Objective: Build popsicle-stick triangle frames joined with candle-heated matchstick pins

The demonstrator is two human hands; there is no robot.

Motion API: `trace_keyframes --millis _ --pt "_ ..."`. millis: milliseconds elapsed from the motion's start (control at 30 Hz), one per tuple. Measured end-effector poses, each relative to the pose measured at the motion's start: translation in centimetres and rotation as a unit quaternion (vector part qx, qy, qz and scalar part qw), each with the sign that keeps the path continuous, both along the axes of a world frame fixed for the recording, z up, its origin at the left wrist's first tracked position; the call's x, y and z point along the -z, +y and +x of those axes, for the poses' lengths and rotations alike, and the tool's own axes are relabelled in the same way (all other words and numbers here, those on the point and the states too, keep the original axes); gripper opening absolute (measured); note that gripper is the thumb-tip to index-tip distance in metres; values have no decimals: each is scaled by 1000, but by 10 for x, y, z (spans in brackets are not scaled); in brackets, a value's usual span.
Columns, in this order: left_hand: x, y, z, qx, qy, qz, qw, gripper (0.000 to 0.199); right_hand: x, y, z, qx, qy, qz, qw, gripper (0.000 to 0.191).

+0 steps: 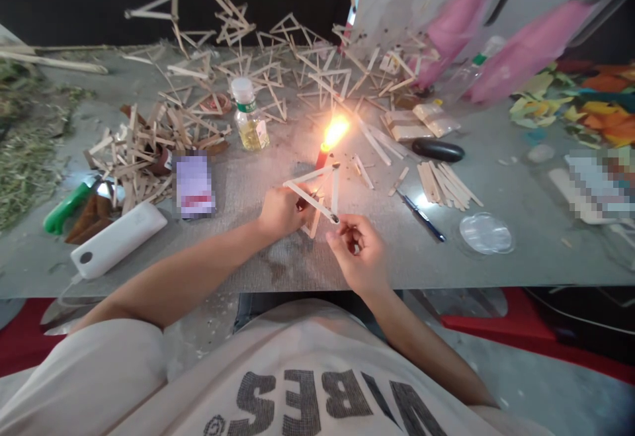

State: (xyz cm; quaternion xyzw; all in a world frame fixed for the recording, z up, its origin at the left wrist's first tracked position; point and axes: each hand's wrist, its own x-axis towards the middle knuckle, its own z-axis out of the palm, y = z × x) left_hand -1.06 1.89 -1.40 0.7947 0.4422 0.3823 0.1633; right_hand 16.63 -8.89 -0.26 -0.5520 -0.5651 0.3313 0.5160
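A triangular frame of wooden sticks (335, 191) occupies the centre, a lit red candle (322, 158) at its 12 o'clock. The right hand (361, 251) pinches the 5 o'clock corner (dark-tipped) between thumb and forefinger; the left hand (282, 212) curls at 8 o'clock, its grip indeterminable. Loose flat sticks (444, 184) lie at 3 o'clock.

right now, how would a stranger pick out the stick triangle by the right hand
On the grey table, find the lit red candle. Just nearer the wearer, the stick triangle has a dark corner at the fingertips of the right hand. Unlike the stick frames scattered along the back, it is being held.
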Motion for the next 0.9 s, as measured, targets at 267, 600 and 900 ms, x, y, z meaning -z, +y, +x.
trace_keyframes --millis 267,600,900 --pt "3 3 1 63 -2 12 998 40 -1 38 27 -25 -10 -51 998 33" --pt "0 2 0 112 -35 -29 993 34 1 84 24 -164 48 -81 982 31" --pt "0 2 0 117 -78 -68 988 32 4 94 31 -153 29 -36 987 14"
